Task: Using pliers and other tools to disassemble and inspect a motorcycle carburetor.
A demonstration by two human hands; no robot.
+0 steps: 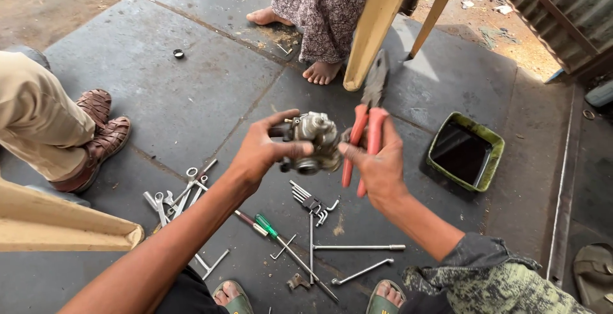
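- the left hand is clamped on the metal carburettor, held up above the stone floor.
- it is judged heavy, stiff, knobbly; best gripped round the body.
- the right hand is closed on red-handled pliers, its fingertips touching the carburettor.

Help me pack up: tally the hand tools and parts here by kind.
Pliers, in right hand: 1
Carburettor, in left hand: 1
Screwdrivers: 2
Spanner pile: 1, too tangled to count
Green tray: 1
Total: 6
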